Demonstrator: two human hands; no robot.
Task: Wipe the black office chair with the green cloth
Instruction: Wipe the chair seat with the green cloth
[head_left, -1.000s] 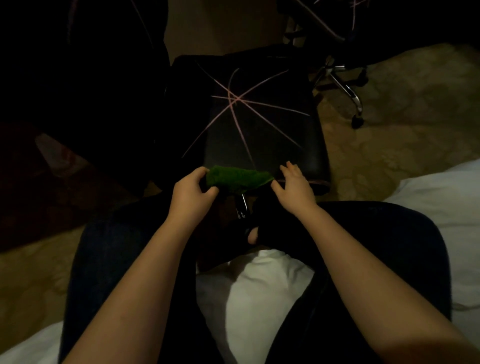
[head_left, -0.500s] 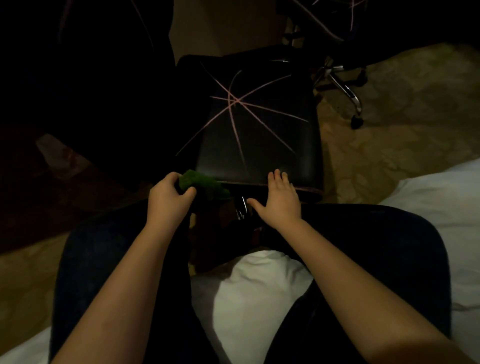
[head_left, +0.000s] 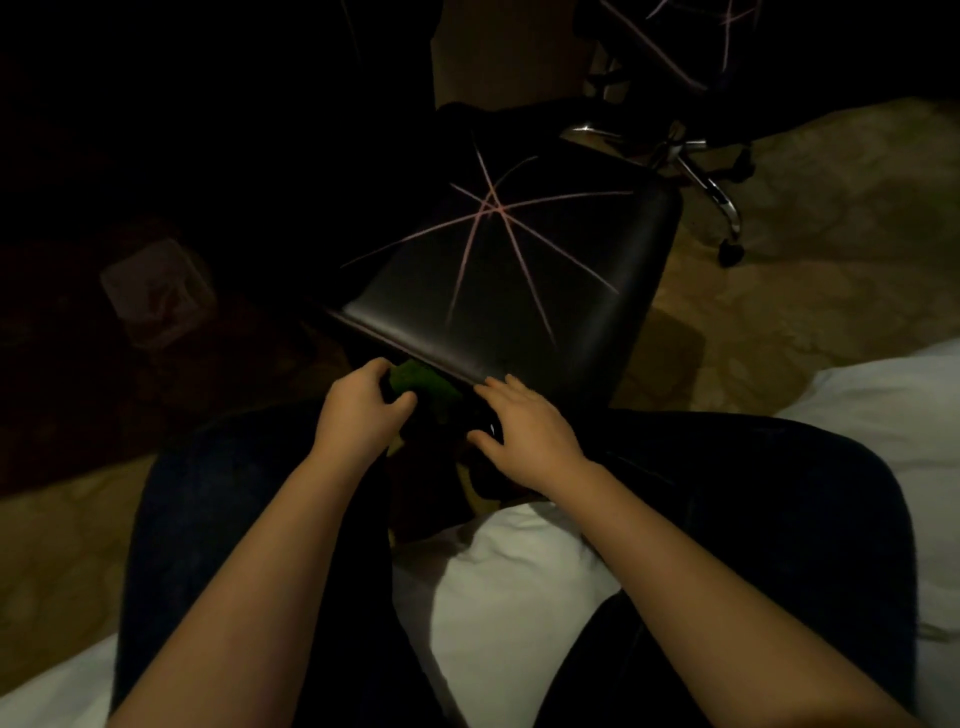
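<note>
Scene: A person seated on the edge of a bed (head_left: 509, 587) in a dim room works at the black office chair (head_left: 519, 291) drawn up before the knees.
Cloth: The green cloth (head_left: 422, 382) is bunched at the near edge of the seat, tucked just under its front lip, left of centre.
Left hand: The left hand (head_left: 358, 410) grips the cloth, fingers (head_left: 371, 368) curled over the wad and thumb closing in from below.
Right hand: The right hand (head_left: 524, 428) holds nothing. Its fingers (head_left: 511, 385) lie straight and lightly spread, tips touching the seat's front edge, apparently steadying the chair.
Progress: The wipe looks to be under way along the front rim. The broad seat top shows a dull sheen crossed by thin pink streaks of light, and whether it has been wiped cannot be told in this gloom. The backrest and base are lost in shadow and are probably yet to be done.
Surroundings: A second chair (head_left: 691, 156) with a chrome base stands beyond, to the right, one castor (head_left: 730, 254) on the patterned carpet (head_left: 810, 301). A pale, boxy object (head_left: 156, 291) sits on the floor to the left, too dark to identify.
Obstacles: The person's knees, in dark trousers, crowd the seat's near edge and leave little room for the cloth hand. The seat sits turned at an angle and may swivel under pressure. Poor light is likely to hide missed patches.
</note>
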